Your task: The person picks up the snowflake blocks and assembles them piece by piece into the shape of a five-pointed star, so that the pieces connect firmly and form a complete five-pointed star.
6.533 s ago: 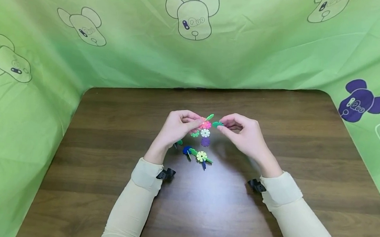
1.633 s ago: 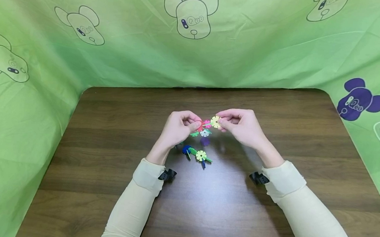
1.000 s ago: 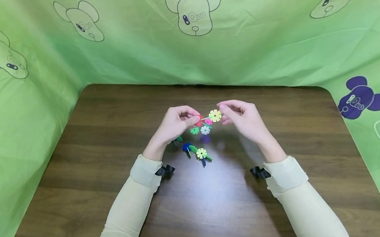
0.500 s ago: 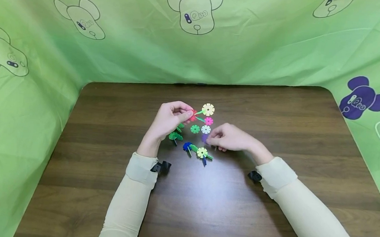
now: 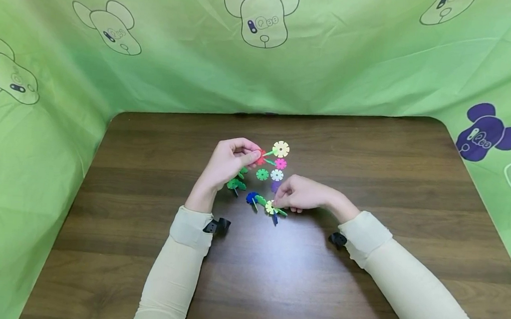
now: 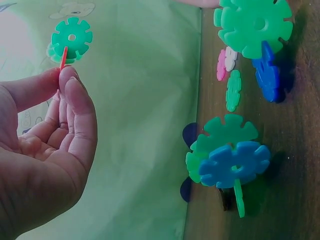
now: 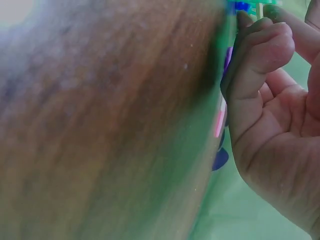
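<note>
My left hand (image 5: 233, 161) pinches a red notched snowflake disc (image 5: 261, 156) between thumb and fingertips, above the table. Green discs (image 6: 72, 37) are slotted into it, and a pale yellow disc (image 5: 281, 149) stands at the end of one. Lower down, my right hand (image 5: 304, 196) pinches a second yellow disc (image 5: 269, 208) with its fingertips. That disc is joined to a dark blue disc (image 5: 275, 219) and green ones, low at the tabletop. In the right wrist view the fingertips hide most of this piece.
Loose pink (image 5: 280, 164), white (image 5: 277, 175), green (image 5: 262, 174) and purple (image 5: 275, 186) discs lie between the hands. A joined blue disc (image 5: 252, 198) sits beside the right hand's piece. A green cluster (image 5: 234, 183) stands by the left wrist. Green cloth (image 5: 334, 75) surrounds the wooden table (image 5: 145, 181).
My right hand has let go of the upper yellow disc, come down toward me and taken hold of the lower one. My left hand has shifted slightly left, keeping the red disc.
</note>
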### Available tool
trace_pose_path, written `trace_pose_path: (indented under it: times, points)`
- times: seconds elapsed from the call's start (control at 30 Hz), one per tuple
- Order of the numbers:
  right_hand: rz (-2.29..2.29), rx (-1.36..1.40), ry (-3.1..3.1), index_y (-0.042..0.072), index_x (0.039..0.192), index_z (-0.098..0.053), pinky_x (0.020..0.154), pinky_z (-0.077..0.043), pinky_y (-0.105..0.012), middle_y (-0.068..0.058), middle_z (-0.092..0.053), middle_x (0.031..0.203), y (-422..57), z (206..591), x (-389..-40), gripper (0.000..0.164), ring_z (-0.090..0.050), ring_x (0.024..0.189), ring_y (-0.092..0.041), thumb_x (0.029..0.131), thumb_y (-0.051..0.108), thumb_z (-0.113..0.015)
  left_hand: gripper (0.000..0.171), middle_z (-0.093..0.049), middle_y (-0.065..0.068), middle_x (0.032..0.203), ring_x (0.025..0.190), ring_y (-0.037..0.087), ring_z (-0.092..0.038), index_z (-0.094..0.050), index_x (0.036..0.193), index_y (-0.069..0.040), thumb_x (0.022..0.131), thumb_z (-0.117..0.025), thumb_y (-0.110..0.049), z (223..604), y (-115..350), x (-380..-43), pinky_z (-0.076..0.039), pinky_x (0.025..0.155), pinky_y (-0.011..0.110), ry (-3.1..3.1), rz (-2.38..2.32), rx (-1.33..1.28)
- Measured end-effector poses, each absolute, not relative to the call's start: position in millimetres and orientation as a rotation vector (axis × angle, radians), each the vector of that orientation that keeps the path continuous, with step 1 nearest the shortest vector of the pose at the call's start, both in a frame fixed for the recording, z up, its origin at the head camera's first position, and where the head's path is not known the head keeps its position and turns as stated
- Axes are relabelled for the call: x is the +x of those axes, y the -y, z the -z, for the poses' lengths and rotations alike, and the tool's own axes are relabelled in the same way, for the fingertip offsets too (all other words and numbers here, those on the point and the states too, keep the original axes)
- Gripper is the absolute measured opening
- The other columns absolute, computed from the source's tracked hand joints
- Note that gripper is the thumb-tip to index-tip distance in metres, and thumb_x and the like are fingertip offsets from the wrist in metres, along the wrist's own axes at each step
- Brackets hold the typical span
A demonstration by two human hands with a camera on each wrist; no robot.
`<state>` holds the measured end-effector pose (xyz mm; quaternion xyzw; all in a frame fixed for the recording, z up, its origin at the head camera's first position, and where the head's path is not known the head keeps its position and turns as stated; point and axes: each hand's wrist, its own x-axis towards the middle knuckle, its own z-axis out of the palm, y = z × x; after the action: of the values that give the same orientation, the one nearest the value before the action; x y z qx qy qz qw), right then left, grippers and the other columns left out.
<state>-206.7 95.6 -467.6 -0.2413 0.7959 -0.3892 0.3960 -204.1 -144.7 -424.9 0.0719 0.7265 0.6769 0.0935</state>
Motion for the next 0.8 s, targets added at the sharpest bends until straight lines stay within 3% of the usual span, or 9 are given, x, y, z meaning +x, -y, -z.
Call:
trace_pose_path:
  times: [0.17, 0.4, 0.57, 0.73, 0.8]
  points:
    - [1.040, -0.604, -2.009, 0.006, 0.094, -0.076, 0.053, -0.050, -0.026, -0.003, -0.065, 0.069, -98, 464, -208, 0.012, -0.057, 0.057, -0.013, 0.097, 0.016, -0.072, 0.008, -0.073, 0.012, 0.084, 0.087, 0.055, -0.063, -0.072, 0.101, 0.005, 0.100, -0.068, -0.003, 426, 144, -204, -0.059, 0.070, 0.040, -2.135, -2.013, 0.205]
    - [1.240, -0.472, -2.232, 0.005, 0.104, -0.075, 0.057, -0.054, -0.029, -0.014, -0.070, 0.082, -120, 437, -217, 0.016, -0.062, 0.065, -0.023, 0.099, 0.019, -0.070, 0.007, -0.073, 0.012, 0.083, 0.089, 0.058, -0.061, -0.071, 0.100, 0.004, 0.100, -0.068, -0.002, 423, 142, -204, -0.057, 0.065, 0.028, -2.122, -2.022, 0.208]
    - [1.585, -0.249, -2.361, -0.002, 0.106, -0.071, 0.057, -0.055, -0.027, -0.020, -0.069, 0.085, -129, 412, -225, 0.018, -0.062, 0.066, -0.022, 0.101, 0.016, -0.068, 0.007, -0.073, 0.012, 0.083, 0.086, 0.054, -0.063, -0.071, 0.100, 0.004, 0.100, -0.068, -0.003, 421, 142, -203, -0.058, 0.067, 0.034, -2.124, -2.015, 0.213]
    - [1.916, -0.125, -2.333, -0.003, 0.102, -0.071, 0.054, -0.055, -0.023, -0.008, -0.072, 0.078, -126, 399, -228, 0.015, -0.061, 0.058, -0.012, 0.100, 0.012, -0.069, 0.007, -0.073, 0.011, 0.084, 0.079, 0.040, -0.068, -0.071, 0.100, 0.004, 0.099, -0.068, -0.002, 422, 140, -201, -0.059, 0.077, 0.053, -2.124, -2.007, 0.227]
    - [1.998, -0.102, -2.300, -0.003, 0.100, -0.071, 0.052, -0.054, -0.023, -0.005, -0.072, 0.076, -124, 396, -228, 0.013, -0.061, 0.056, -0.012, 0.099, 0.010, -0.069, 0.007, -0.073, 0.010, 0.083, 0.074, 0.031, -0.069, -0.071, 0.100, 0.006, 0.099, -0.069, -0.001, 422, 138, -201, -0.059, 0.077, 0.052, -2.119, -2.010, 0.238]
